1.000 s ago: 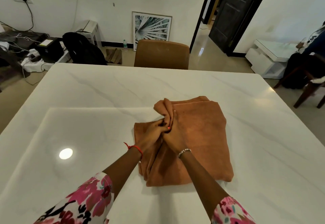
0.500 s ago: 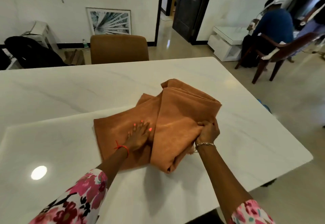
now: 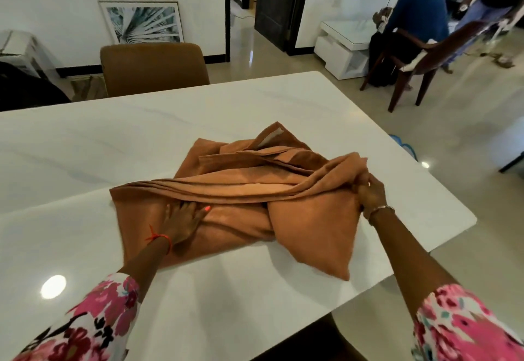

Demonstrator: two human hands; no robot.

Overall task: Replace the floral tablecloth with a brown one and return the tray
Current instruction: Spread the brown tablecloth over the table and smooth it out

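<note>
Legend: A plain brown tablecloth (image 3: pixel 312 219) is shown at centre on a white, faintly grey-veined counter (image 3: pixel 113 148). The sleeves (image 3: pixel 93 318) at the lower corners are patterned with pink, black and white flowers; a tan chair (image 3: pixel 153 66) is seen upper left.

Left hand (image 3: pixel 181 223) fingertips (image 3: pixel 187 208) beneath brown tablecloth (image 3: pixel 312 224)

bright, even room light; a lamp's glare spot on the glossy surface (image 3: pixel 53 286); wide-angle bending and blur at edges.
</note>
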